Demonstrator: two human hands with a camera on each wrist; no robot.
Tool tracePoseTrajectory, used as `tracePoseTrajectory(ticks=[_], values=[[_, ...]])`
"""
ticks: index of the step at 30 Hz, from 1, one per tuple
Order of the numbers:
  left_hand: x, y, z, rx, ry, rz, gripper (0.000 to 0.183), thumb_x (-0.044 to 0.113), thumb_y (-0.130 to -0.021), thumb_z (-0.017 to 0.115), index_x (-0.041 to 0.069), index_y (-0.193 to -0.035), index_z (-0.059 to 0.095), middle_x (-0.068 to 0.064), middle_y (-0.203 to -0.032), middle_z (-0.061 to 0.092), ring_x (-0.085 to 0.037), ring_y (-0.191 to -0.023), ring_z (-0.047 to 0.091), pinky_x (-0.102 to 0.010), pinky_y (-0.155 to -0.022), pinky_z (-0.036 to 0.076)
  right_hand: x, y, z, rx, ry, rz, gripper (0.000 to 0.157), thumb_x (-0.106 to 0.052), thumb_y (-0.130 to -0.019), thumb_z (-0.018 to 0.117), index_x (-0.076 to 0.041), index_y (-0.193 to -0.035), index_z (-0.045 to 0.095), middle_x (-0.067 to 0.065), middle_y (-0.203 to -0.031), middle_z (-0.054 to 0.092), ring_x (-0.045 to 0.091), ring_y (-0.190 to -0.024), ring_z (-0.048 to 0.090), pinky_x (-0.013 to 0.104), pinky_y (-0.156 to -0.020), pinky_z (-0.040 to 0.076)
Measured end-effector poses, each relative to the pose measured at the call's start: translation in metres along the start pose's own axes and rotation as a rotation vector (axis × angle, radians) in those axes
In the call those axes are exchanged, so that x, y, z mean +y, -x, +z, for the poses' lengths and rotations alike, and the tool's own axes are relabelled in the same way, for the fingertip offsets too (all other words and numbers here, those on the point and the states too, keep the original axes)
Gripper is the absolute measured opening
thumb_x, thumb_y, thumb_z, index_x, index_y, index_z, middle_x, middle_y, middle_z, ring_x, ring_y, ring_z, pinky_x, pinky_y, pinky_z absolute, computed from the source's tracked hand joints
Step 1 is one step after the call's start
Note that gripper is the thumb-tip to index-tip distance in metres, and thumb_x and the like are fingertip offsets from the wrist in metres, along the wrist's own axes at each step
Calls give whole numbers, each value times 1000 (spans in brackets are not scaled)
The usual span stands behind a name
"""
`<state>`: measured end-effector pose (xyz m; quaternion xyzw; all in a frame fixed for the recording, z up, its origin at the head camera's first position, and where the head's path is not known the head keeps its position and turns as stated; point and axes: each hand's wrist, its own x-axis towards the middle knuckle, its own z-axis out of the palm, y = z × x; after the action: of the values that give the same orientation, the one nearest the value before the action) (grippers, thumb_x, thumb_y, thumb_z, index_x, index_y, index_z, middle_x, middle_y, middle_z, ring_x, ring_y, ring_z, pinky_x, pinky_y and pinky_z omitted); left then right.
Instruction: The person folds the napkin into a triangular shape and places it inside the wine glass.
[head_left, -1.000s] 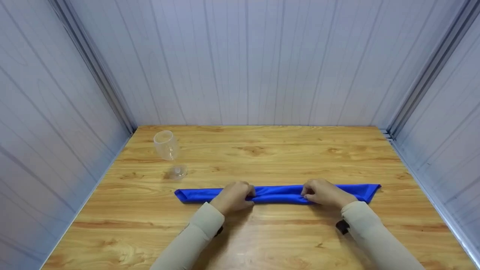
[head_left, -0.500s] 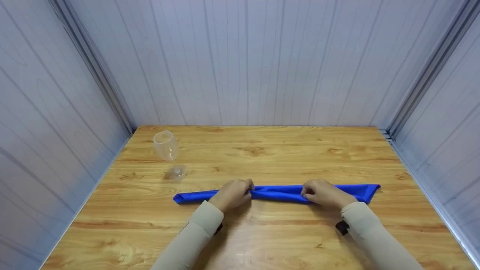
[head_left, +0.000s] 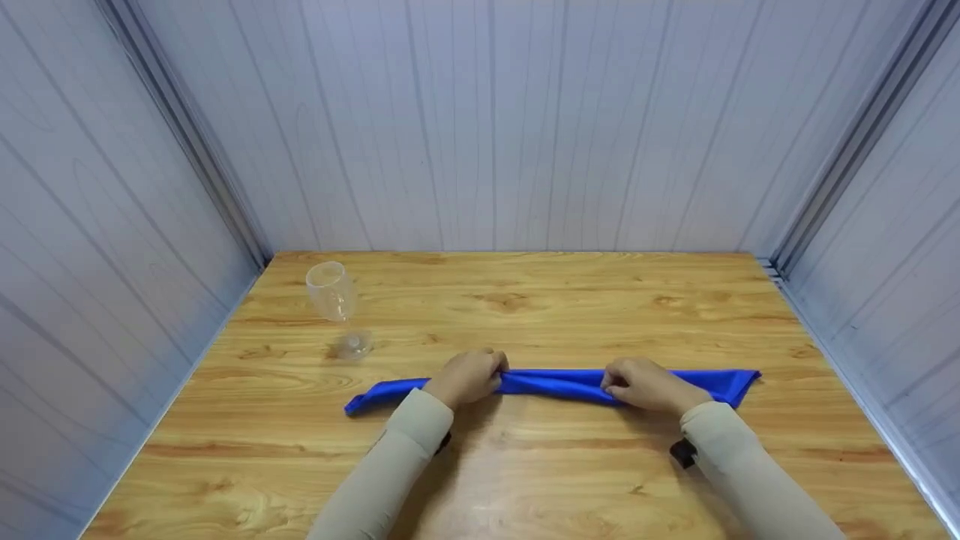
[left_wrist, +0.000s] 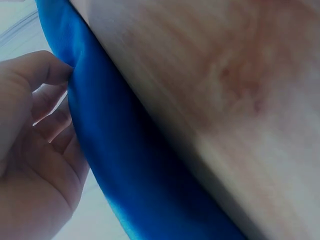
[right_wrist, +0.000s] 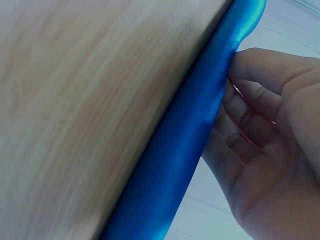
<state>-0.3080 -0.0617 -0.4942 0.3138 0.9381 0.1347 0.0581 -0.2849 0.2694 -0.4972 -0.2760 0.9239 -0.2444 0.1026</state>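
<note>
A blue cloth (head_left: 559, 384), folded into a long narrow strip, lies across the table from left to right. My left hand (head_left: 466, 376) pinches it left of its middle, and in the left wrist view the thumb and fingers of that hand (left_wrist: 37, 145) meet at the cloth's edge (left_wrist: 115, 125). Further right, my right hand (head_left: 649, 384) pinches the same strip; the right wrist view has its thumb and curled fingers (right_wrist: 275, 125) at the edge of the cloth (right_wrist: 175, 145). The strip's left end bends toward me, while its right end spreads into a pointed corner.
A clear stemmed glass (head_left: 331, 292) stands upright on the wooden table (head_left: 510, 300), behind the cloth's left end. White panel walls (head_left: 495, 127) enclose the back and both sides.
My left hand has lifted its part of the cloth slightly and moved a little away from me. The cloth's left end has swung toward me and narrowed. My right hand stays nearly still.
</note>
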Motion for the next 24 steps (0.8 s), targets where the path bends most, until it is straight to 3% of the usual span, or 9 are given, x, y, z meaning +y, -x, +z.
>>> tracePoseTrajectory(ticks=[5,14,24], values=[[-2,-6,-1,3,26,-30,18,8,-97,62,11,-110,74,-5,-104,71,-18,-85,65,-32,-74,53,3,0,3,17,12,-23,10,-9,-98,64,-16,-93,70,-5,-96,67,12,-87,61,37,-76,53],[1,-8,2,11,38,-84,15,10,-95,68,10,-109,75,-7,-107,68,-22,-98,66,-36,-84,55,1,4,4,29,26,21,10,-11,-99,62,-18,-96,68,-6,-97,65,14,-90,61,39,-78,52],[0,-8,4,24,51,-100,14,10,-96,67,12,-107,75,-5,-104,67,-20,-95,65,-35,-81,55,4,10,8,77,78,-50,10,-14,-102,58,-17,-100,67,-4,-102,66,20,-95,64,44,-83,52]])
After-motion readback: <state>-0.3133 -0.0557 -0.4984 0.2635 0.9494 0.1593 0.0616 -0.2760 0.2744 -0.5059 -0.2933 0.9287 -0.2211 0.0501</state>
